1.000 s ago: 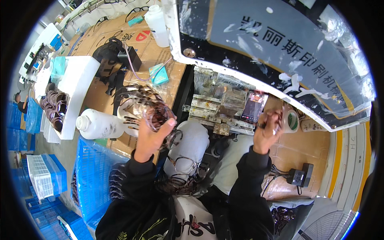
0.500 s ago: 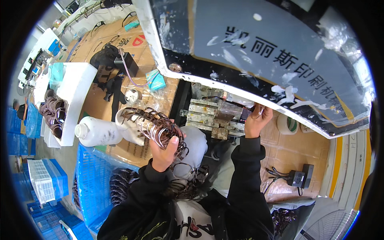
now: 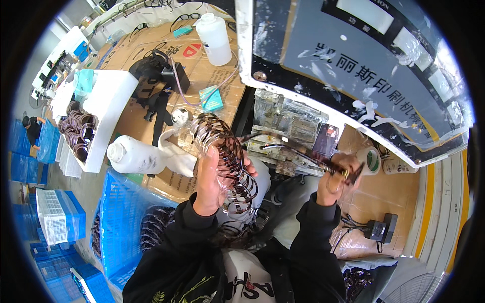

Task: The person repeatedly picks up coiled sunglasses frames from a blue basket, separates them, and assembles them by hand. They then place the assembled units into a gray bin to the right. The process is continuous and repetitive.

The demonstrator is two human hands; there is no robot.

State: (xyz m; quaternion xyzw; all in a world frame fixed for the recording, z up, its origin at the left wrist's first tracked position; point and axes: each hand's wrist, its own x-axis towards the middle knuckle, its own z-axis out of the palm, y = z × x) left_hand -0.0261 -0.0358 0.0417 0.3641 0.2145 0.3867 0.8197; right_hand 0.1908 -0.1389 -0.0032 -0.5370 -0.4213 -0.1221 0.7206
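A bunch of brown, shiny eyeglass frames [image 3: 225,146], nested one against another, is gripped in my left hand [image 3: 207,184], thumb along the near side. Closed around one end of a single dark brown pair of eyeglasses [image 3: 298,147] is my right hand [image 3: 329,188]. Its two long temples reach left, over the near side of a metal fixture [image 3: 283,118] with stacked blocks; the glasses' front is partly hidden by my fingers and blurred. More frames [image 3: 237,227] lie below my left hand, on my lap.
The printing machine's grey panel [image 3: 323,91] overhangs the fixture. White bottles [image 3: 136,155] [image 3: 214,40], a small teal box [image 3: 211,98] and a black strap [image 3: 160,113] are on the cardboard-covered table. Left are a foam box [image 3: 113,96] of frames and a blue basket [image 3: 121,217]; tape [image 3: 371,157] lies right.
My right hand has come away from the fixture, toward me and right, bringing the eyeglasses out. My left hand has turned the bunch more upright. The view has shifted, showing a second bottle.
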